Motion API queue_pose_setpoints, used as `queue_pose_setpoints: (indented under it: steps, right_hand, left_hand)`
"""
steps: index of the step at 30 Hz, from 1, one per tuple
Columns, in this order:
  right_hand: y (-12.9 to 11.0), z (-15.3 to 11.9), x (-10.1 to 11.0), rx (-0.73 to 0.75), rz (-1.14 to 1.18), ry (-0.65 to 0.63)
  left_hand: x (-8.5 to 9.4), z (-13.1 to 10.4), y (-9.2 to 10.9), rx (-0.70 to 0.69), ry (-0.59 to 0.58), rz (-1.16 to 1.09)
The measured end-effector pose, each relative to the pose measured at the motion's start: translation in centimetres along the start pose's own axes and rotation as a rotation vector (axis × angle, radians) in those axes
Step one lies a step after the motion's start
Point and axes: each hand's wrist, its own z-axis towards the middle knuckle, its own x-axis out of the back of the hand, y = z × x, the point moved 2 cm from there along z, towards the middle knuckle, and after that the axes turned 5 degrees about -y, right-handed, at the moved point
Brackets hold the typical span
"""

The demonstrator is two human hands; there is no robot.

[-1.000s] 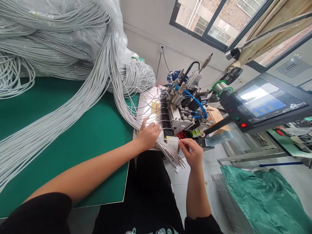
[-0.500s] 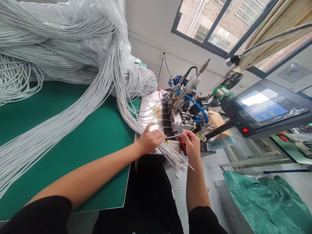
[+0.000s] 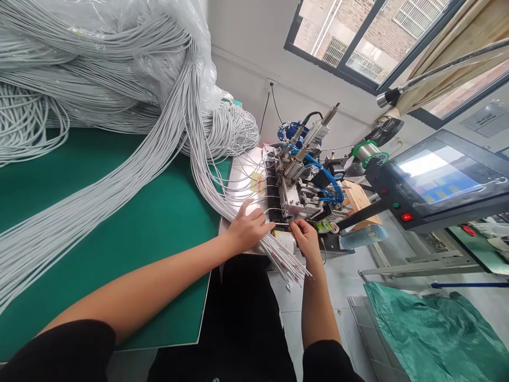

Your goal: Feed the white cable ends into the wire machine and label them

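Observation:
My left hand rests over the bundle of grey-white cables, its fingertips closed on a single cable. With a pinch, my right hand grips that same cable near its end, at the front edge of the small machine. The cable tip is hidden behind my right fingers. Several other cables lead from the bundle into a black row of slots on the machine. Below my hands, loose cable ends with reddish bits fan out past the table's edge.
Large coils of cable in clear plastic lie on the green table. A screen on an arm stands right of the machine, near a wire spool. A white roll sits below the machine's front; green sheeting lies lower right.
My right hand has moved left, closer to my left hand and the machine, with the cable still pinched. A red object beside my right hand no longer shows. My left hand has barely moved.

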Motion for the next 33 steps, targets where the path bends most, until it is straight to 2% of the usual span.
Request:
queue_pose_setpoints:
  steps: [7, 14, 16, 19, 24, 29, 31, 33]
  right_hand:
    - [1.4, 1.0, -0.9, -0.047, 0.269, -0.046]
    - [1.8, 0.6, -2.5, -0.234, 0.643, 0.024]
    - [1.9, 0.4, -2.6, -0.249, 0.669, 0.031]
    - [2.5, -0.3, -2.0, -0.237, 0.576, 0.038]
    - [3.9, -4.2, 0.9, -0.240, 0.376, 0.040]
    - [3.4, -9.6, 3.5, -0.199, 0.257, -0.175]
    - [2.8, -11.1, 3.8, -0.197, 0.252, -0.242]
    - [2.5, -11.8, 3.7, -0.207, 0.252, -0.256]
  left_hand:
    - [-0.8, -0.1, -0.1, -0.003, -0.082, -0.023]
    - [-0.6, 0.0, -0.1, 0.016, -0.124, -0.045]
    - [-0.6, 0.0, -0.1, 0.020, -0.141, -0.050]
    - [-0.6, 0.0, -0.1, 0.018, -0.163, -0.057]
    - [-0.5, 0.0, -0.1, 0.029, -0.175, -0.067]
    - [-0.5, -0.1, -0.1, 0.007, -0.165, -0.083]
    - [-0.6, -0.1, -0.2, 0.011, -0.162, -0.093]
    - [-0.8, -0.2, -0.2, 0.011, -0.159, -0.096]
